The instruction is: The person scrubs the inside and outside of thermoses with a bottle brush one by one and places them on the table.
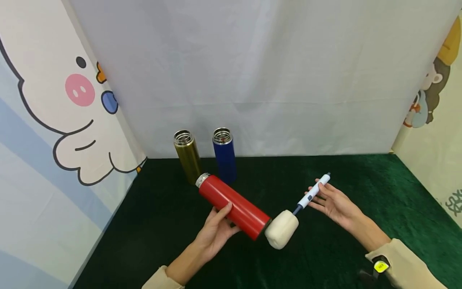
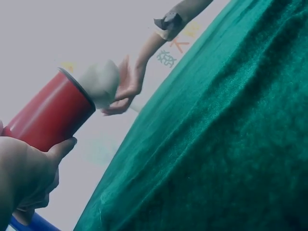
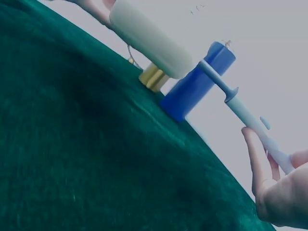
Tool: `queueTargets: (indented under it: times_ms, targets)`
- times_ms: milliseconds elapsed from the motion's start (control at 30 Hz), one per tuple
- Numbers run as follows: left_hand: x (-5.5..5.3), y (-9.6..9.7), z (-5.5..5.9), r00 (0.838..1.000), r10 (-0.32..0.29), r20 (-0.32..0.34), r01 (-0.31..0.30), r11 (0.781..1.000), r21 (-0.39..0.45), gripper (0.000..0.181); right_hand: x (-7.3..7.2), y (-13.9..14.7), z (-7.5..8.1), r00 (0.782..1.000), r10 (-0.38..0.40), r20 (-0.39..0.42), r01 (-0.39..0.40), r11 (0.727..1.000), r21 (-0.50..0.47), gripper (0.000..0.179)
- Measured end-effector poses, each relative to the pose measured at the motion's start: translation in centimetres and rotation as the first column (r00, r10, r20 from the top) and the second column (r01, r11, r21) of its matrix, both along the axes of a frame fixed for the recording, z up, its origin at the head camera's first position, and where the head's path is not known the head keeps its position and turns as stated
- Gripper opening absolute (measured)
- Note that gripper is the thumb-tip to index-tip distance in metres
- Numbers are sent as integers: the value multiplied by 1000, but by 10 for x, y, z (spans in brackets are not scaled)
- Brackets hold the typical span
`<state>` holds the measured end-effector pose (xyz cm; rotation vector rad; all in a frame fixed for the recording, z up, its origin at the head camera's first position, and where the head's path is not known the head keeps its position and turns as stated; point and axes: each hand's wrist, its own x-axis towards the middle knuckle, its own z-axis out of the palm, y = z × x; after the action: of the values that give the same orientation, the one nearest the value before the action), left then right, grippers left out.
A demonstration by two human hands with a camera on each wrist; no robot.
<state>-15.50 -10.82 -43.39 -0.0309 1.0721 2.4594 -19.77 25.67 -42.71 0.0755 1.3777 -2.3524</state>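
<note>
In the head view my left hand [image 1: 215, 233] grips a red thermos bottle [image 1: 234, 204] round its lower half. The bottle is tilted, its bare silver mouth up and to the left, its dark-rimmed base toward the right. My right hand [image 1: 335, 204] pinches the pale handle of a sponge bottle brush [image 1: 313, 194] between thumb and fingers. The brush's white sponge head [image 1: 281, 229] hangs down-left beside the bottle's base; whether they touch I cannot tell. The left wrist view shows the red bottle [image 2: 53, 110] with the blurred sponge [image 2: 100, 83] just past its base.
A gold bottle [image 1: 188, 158] and a blue bottle [image 1: 225, 158], both lidless and upright, stand at the back of the green cloth-covered table [image 1: 325, 257]. A pale curtain [image 1: 260, 80] hangs behind them, with cartoon-printed cloth [image 1: 39, 100] at the left.
</note>
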Motion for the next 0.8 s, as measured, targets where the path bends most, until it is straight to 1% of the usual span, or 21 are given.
queueTargets:
  times_ms: [100,200,267,400,467,600,700,800]
  targets:
    - [0,1,1,1000,-4,-21,4,1000,6,59,-1,4,-6,1000,-13,-18,14,999,46,43]
    - [-1,5,2,999,1,-33,0,1000,8,59,0,0,-11,999,-5,-47,10,995,96,49]
    - [-2,7,2,999,7,-41,-7,1000,2,60,1,-6,-12,998,4,-57,3,993,121,46]
    - [-5,10,0,999,9,-51,-11,1000,-21,63,6,-16,-12,998,21,-58,-14,994,113,33]
    - [-6,9,-2,999,4,-49,-6,999,-38,65,7,-17,-11,998,17,-52,-11,994,112,31]
    - [-5,3,-2,999,-13,-29,11,997,-72,66,7,-10,-11,1000,2,-30,1,996,85,36]
    - [-4,-2,-2,999,-30,-12,29,996,-84,67,6,-1,-13,1000,-8,2,8,1000,15,30]
    - [-3,-8,-2,999,-46,-13,44,993,-114,70,6,4,-16,999,-8,48,11,998,-68,19]
